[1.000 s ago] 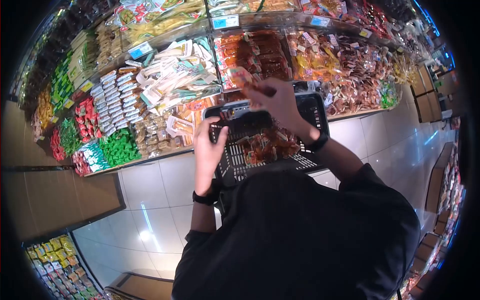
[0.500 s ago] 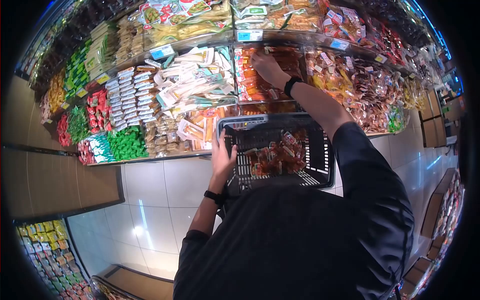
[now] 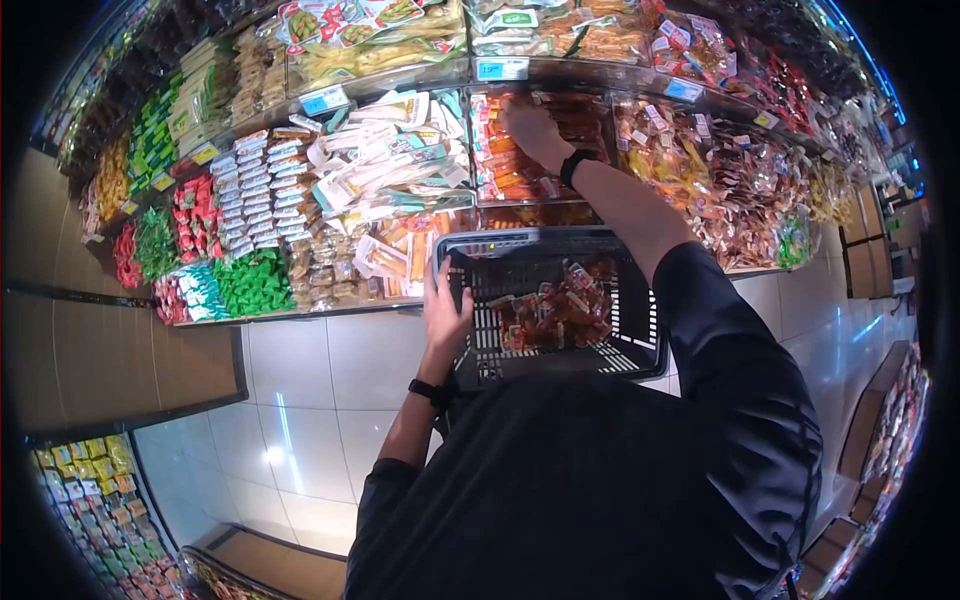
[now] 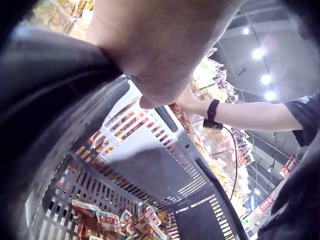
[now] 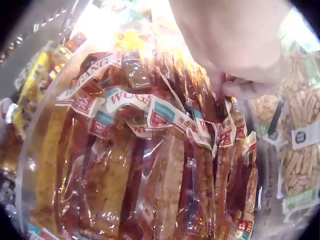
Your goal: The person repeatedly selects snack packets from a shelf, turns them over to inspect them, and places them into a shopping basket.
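The left hand holds the left rim of a black shopping basket, thumb on the inner side. Inside the basket lies a pile of brown snack packets with red and white labels, also visible in the left wrist view. The right hand reaches over the basket into a shelf bin of long reddish-brown snack packets standing side by side. In the right wrist view its fingertips touch the packet tops at the bin's right part; I cannot tell whether they pinch one.
White and teal packets fill the bin to the left. Bagged brown snacks lie to the right. Price tags line the shelf edge. Below the shelf is a tiled floor; another display stands at lower left.
One second ago the right hand held a snack packet above the basket. It has since moved up into the bin, without the packet. The left hand stays on the basket rim.
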`<state>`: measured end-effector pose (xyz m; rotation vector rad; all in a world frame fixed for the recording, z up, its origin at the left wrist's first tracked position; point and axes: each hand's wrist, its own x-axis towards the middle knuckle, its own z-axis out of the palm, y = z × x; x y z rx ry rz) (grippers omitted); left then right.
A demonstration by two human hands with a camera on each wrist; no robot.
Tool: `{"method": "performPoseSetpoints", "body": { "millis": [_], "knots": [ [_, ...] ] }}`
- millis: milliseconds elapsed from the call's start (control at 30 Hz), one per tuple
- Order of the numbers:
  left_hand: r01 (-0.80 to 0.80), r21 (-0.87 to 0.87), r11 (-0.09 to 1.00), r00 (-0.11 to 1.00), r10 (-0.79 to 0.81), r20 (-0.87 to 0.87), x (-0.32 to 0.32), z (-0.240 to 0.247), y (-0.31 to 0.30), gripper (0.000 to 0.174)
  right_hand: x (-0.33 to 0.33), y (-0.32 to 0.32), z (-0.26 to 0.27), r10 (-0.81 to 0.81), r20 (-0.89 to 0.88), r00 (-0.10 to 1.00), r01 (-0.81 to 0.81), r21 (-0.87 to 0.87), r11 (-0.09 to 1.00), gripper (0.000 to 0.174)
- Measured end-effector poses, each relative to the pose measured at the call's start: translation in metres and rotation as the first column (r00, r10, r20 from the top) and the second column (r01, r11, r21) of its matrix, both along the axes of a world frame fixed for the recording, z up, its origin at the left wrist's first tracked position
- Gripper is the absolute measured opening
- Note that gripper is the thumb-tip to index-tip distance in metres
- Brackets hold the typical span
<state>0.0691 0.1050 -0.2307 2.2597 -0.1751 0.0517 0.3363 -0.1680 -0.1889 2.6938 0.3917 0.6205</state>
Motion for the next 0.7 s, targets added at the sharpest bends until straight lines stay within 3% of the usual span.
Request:
{"method": "performPoseSetpoints", "body": {
  "millis": [33,167,233,267,333,367,433,467,533,567,633,667,700],
  "knots": [
    [-0.002,0.001,1.000,1.000,0.002,0.006,-0.001,0.001,0.000,0.068,0.002,-0.001,-0.002,0.095,-0.018,0.995,-0.096,-0.048,0.994,0.017],
    [0.015,-0.012,1.000,1.000,-0.015,0.017,0.000,0.001,0.001,0.069,0.010,-0.009,-0.003,0.224,0.048,0.973,-0.221,-0.070,0.973,0.020],
    [0.013,-0.001,1.000,1.000,-0.013,0.013,0.000,0.003,0.001,0.069,0.016,-0.012,0.000,0.291,-0.088,0.953,-0.304,-0.245,0.921,0.025],
    [0.011,0.006,1.000,1.000,-0.011,0.003,0.000,0.003,0.001,0.069,0.015,-0.013,-0.002,0.288,-0.088,0.954,-0.301,-0.242,0.922,0.025],
    [0.016,0.003,1.000,1.000,-0.016,0.006,0.000,0.002,0.002,0.069,0.002,-0.013,0.003,0.404,0.100,0.909,-0.408,0.024,0.913,0.027],
    [0.015,-0.001,1.000,1.000,-0.015,0.012,0.000,0.001,0.002,0.069,-0.010,-0.014,0.006,0.399,0.092,0.912,-0.403,0.026,0.915,0.027],
    [0.026,-0.019,0.999,0.999,-0.026,0.022,0.002,-0.002,0.003,0.069,-0.060,-0.001,0.041,0.400,0.253,0.881,-0.467,0.317,0.826,0.029],
    [0.029,-0.034,0.999,0.999,-0.028,0.037,0.002,-0.004,0.004,0.069,-0.087,0.005,0.048,0.402,0.241,0.884,-0.463,0.324,0.825,0.029],
    [0.010,-0.017,1.000,0.999,-0.010,0.031,0.004,-0.003,0.003,0.070,-0.148,0.007,0.045,0.330,0.301,0.895,-0.446,0.638,0.627,0.027],
    [0.012,-0.035,0.999,0.999,-0.010,0.045,0.005,-0.007,0.003,0.071,-0.182,0.007,0.031,0.329,0.260,0.908,-0.416,0.663,0.623,0.027],
    [0.018,-0.074,0.997,1.000,-0.018,0.001,0.005,0.001,0.002,0.070,-0.253,0.001,0.004,0.306,-0.069,0.949,-0.115,0.833,0.542,0.028],
    [0.021,-0.046,0.999,0.999,-0.020,0.034,0.005,0.001,0.001,0.070,-0.279,-0.007,-0.017,0.298,-0.105,0.949,-0.076,0.839,0.539,0.028],
    [0.023,-0.013,1.000,0.997,-0.022,0.077,0.007,-0.005,0.000,0.070,-0.300,-0.016,-0.049,0.272,-0.447,0.852,0.156,0.714,0.683,0.035]
  ]
}}
